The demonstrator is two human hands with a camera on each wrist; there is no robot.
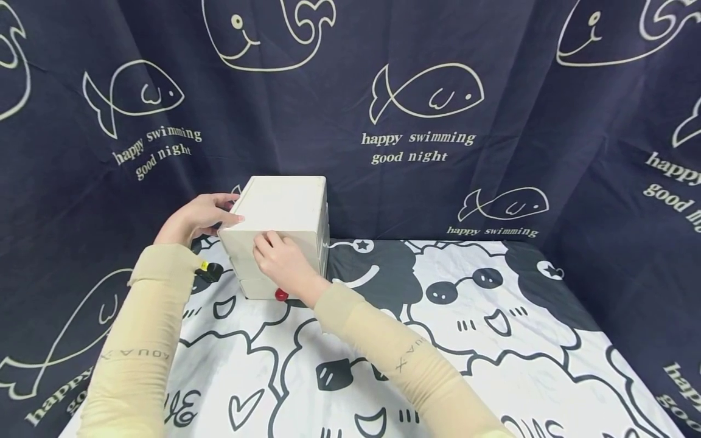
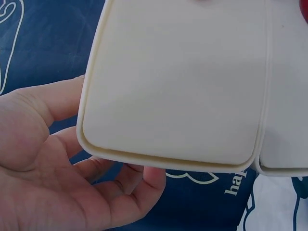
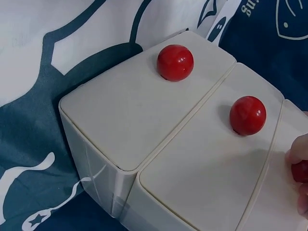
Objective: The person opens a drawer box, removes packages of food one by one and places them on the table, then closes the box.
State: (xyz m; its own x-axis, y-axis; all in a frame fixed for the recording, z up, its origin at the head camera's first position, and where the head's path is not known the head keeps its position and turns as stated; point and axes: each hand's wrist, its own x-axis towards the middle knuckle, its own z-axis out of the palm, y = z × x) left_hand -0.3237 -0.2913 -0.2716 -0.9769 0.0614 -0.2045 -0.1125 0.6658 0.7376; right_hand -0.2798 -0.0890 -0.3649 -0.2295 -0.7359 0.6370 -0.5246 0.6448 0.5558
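Observation:
A small white drawer cabinet (image 1: pixel 285 201) stands against the dark cloth, its drawer fronts facing me. Three red ball knobs show in the right wrist view: the bottom knob (image 3: pixel 175 62), the middle knob (image 3: pixel 248 115) and the top knob (image 3: pixel 300 171). My right hand (image 1: pixel 286 265) pinches the top knob, its fingers covering most of it. At the upper left edge, my left hand (image 1: pixel 198 215) holds the cabinet, thumb on top and the other fingers bent along the side. The top drawer front (image 2: pixel 168 86) fills much of the left wrist view.
White cloth (image 1: pixel 230 365) with black sheep drawings covers the table. Dark blue cloth (image 1: pixel 427 194) with fish drawings hangs behind the cabinet and along both sides. A black device with a yellow mark (image 1: pixel 209 271) sits at my left wrist.

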